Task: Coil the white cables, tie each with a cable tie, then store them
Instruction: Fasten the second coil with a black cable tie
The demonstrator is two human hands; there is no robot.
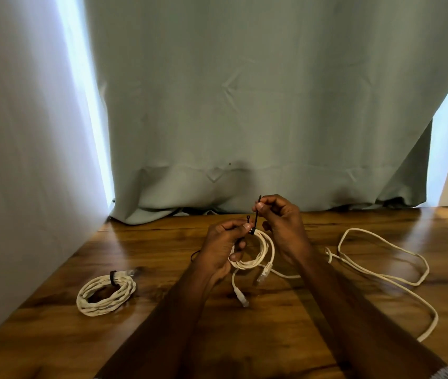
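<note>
Head view, reading from the left: we already have one tied coil (106, 294) lying on the wooden table (53, 332), a black tie around it.

Our left hand (224, 243) grips the small coil (255, 251) we are working on, held just above the table, fingers curled through its loops and thumb pressed near the head of the black cable tie (254, 217). Our right hand (279, 217) pinches the tie's free tail between thumb and fingertips and holds it upward. Both forearms reach forward, wrists bent in toward each other. Further right, a loose cable (381, 272) sprawls uncoiled on the table.

The risks, as we judge them: if our left hold slackens while we pull, the loops may spring apart and the tie will cinch only some strands. The thin tail could slip from our pinch. The two plugs (264, 273) dangling below might catch in the bundle.
</note>
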